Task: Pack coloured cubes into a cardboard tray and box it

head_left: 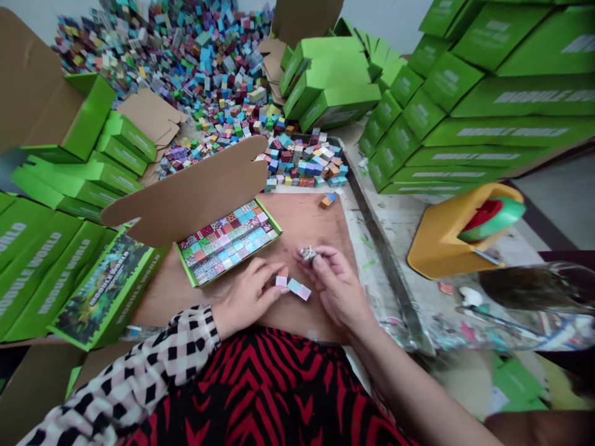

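My left hand (248, 296) rests at the brown board (311, 229), its thumb and fingers around a small pink-and-orange block (281, 277). Beside that block lies a pale blue and lilac block (299, 289), between my two hands. My right hand (337, 285) pinches a small grey patterned piece (307, 253) between thumb and fingers. Just beyond my left hand, an open green box (277, 234) holds rows of colourful patterned blocks, its brown cardboard lid (195, 189) raised.
Behind is a large heap of small blocks (209, 68). Green boxes are stacked at the right (446, 124) and left (41, 266). An orange-and-blue block (328, 200) lies on the board. A yellow tape dispenser (432, 235) stands right of a metal edge (381, 248).
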`<state>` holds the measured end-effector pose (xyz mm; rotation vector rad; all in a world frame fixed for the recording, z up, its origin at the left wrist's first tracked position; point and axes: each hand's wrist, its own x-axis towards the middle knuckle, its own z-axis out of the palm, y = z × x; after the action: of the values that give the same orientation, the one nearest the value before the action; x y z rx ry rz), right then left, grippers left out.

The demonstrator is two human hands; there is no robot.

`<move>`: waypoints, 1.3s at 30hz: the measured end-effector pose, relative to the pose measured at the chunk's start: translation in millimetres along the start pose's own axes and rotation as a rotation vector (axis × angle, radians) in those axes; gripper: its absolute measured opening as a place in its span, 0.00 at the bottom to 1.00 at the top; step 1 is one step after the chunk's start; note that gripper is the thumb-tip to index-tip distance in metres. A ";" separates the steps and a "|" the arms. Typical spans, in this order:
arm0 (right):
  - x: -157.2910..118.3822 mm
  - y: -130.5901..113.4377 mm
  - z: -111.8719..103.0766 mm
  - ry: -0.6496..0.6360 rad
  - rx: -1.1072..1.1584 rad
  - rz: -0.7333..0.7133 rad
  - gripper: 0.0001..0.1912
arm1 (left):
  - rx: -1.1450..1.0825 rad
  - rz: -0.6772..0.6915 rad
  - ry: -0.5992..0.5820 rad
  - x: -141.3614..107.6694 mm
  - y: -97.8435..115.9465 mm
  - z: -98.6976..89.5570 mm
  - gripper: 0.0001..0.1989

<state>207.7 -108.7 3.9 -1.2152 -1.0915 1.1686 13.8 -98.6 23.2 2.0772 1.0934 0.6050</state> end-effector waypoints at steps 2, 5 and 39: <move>11.4 1.9 -10.8 0.088 -0.121 -0.013 0.16 | -0.001 -0.001 -0.020 0.5 -1.0 1.4 0.25; 17.8 -4.2 -23.4 0.106 -0.520 -0.134 0.16 | 0.003 -0.002 -0.044 1.9 -1.8 2.3 0.26; -30.4 -4.4 -10.7 -0.238 -0.776 -0.233 0.13 | 0.087 -0.253 -0.203 1.7 20.3 -16.0 0.21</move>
<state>215.7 -140.0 8.0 -1.4847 -1.9187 0.7263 14.3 -99.3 49.1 1.9798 1.2540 0.2216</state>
